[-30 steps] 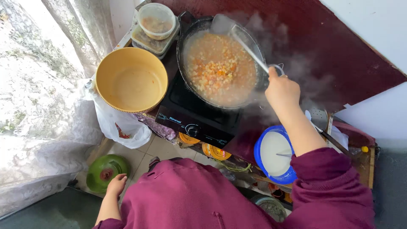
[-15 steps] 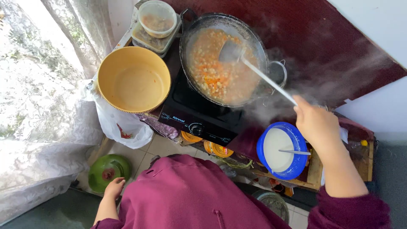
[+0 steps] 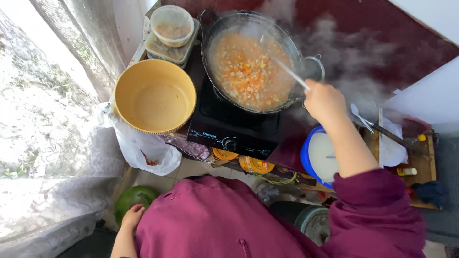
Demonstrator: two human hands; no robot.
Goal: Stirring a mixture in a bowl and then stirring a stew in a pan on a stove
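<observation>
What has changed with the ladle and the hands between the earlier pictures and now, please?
The right hand kept hold of the ladle, swung out to the right, then came back to the wok. The left hand stayed on the green object; the yellow bowl did not move.

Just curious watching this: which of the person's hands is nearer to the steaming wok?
The right hand, holding the ladle at the rim of the wok. The left hand is far below it, down on a green bowl.
</observation>
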